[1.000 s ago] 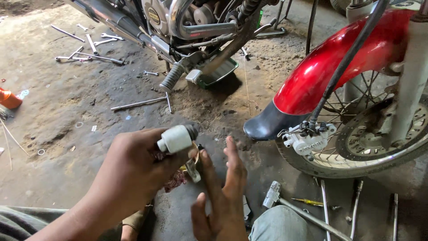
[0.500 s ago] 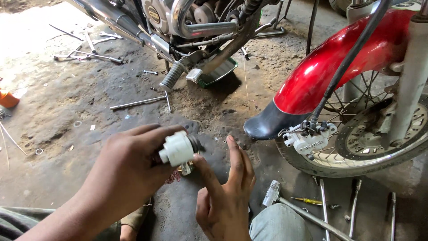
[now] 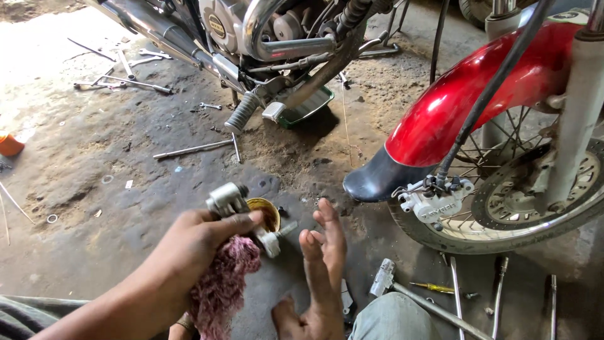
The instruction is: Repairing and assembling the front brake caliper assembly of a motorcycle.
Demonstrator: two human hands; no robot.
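The left hand (image 3: 201,242) is closed around a small silver metal part (image 3: 242,211) and a pink rag (image 3: 223,283), held up just above the dirty, oil-stained concrete floor (image 3: 94,164). The right hand (image 3: 321,271) is flat with its fingers spread, holding nothing, just beside the part. Spanners (image 3: 119,82) lie far back by a motorcycle engine (image 3: 264,31), and a red mudguard (image 3: 465,107) covers the front wheel (image 3: 528,201) on the right.
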